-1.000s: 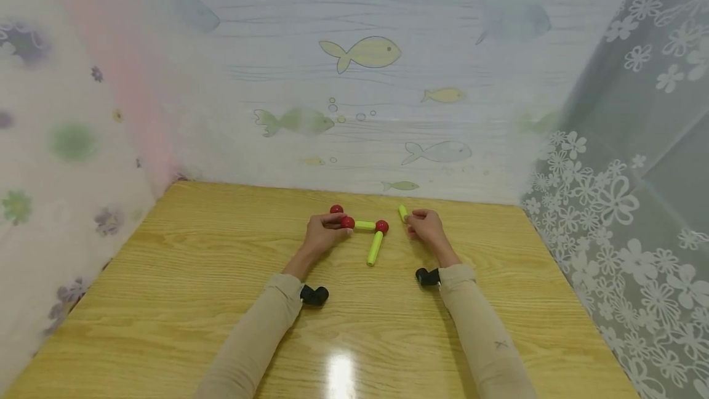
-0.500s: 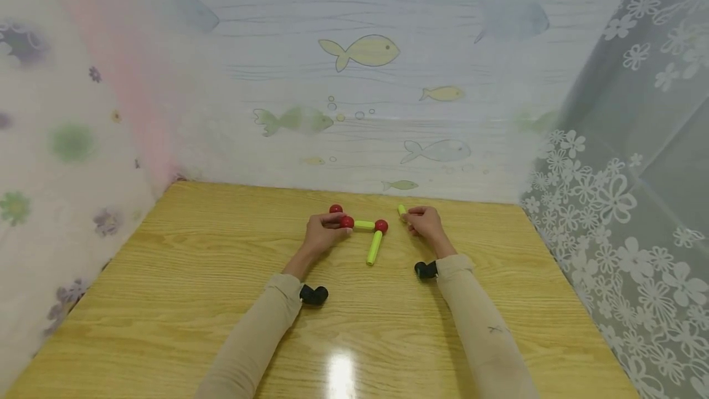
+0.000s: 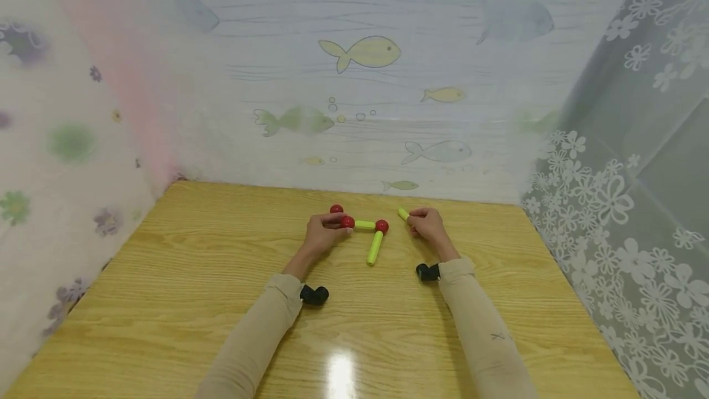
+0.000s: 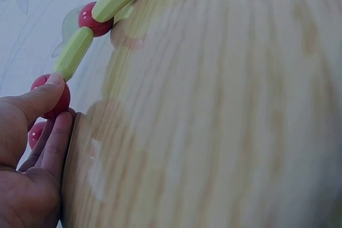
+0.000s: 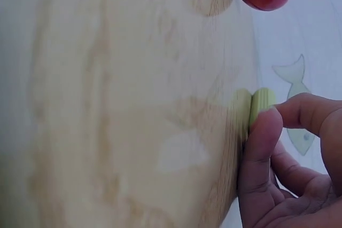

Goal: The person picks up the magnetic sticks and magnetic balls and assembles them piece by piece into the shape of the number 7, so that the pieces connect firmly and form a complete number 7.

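My left hand grips a red ball between thumb and fingers. From that ball a yellow-green rod runs right to a second red ball. Another yellow-green rod slants from the second ball toward the near side. Behind the left fingers sits one more red ball; the fingers hide part of what joins it. Over to the right, my right hand pinches a loose yellow-green rod by one end, close to the table surface. That rod is apart from the joined pieces.
The pieces lie toward the back of a wooden table. A fish-printed curtain hangs along the back edge, with patterned sheets on both sides. Black wrist cameras stick out from the sleeves.
The rod at my right hand has turned, its far end tilting to the left, with the right hand shifting only slightly. My left hand and the joined pieces have stayed put.
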{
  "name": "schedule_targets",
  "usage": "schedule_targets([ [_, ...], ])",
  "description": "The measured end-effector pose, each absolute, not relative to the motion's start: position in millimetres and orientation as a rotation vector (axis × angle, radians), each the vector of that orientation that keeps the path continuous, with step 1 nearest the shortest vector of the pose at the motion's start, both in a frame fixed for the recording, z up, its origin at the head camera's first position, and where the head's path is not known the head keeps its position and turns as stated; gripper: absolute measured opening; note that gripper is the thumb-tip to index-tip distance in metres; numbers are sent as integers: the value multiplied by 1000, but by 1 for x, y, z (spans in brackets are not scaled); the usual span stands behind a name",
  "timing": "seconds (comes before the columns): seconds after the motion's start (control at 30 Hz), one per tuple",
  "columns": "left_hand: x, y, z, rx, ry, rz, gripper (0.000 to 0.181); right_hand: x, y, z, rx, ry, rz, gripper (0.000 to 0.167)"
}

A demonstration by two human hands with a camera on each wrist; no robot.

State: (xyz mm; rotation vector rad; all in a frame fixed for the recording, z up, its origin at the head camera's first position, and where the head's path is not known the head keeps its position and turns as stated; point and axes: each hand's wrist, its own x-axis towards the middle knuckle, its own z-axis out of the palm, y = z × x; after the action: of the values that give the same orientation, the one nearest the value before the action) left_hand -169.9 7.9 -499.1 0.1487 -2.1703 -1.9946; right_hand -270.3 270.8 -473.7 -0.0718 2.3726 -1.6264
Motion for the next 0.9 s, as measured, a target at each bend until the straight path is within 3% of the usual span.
schedule_targets([
  [0.9,-169,9,-499,178,-2196,-1979,38,-269,278,-472,-44,2370,-1555,30],
])
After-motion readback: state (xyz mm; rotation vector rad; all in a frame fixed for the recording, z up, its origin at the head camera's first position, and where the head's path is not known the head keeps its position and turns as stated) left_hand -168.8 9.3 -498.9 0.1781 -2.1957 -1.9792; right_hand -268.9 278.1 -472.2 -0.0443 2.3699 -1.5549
